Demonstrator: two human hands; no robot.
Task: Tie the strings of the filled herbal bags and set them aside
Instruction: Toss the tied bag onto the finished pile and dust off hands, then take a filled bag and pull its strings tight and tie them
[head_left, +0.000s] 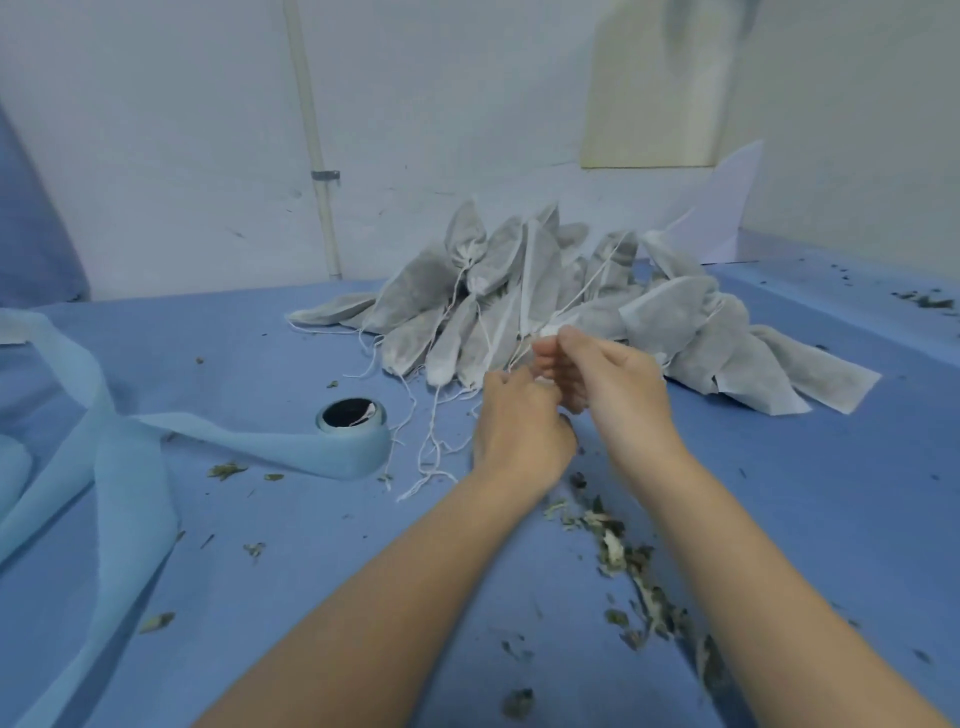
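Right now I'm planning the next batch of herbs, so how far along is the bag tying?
Partly done, though I can't count. A heap of grey fabric herbal bags lies on the blue table cover; some necks look cinched, white strings trailing. In hand: the left hand and right hand pinch thin white string at the heap's front edge. No separate finished pile is visible, so what remains is unclear.
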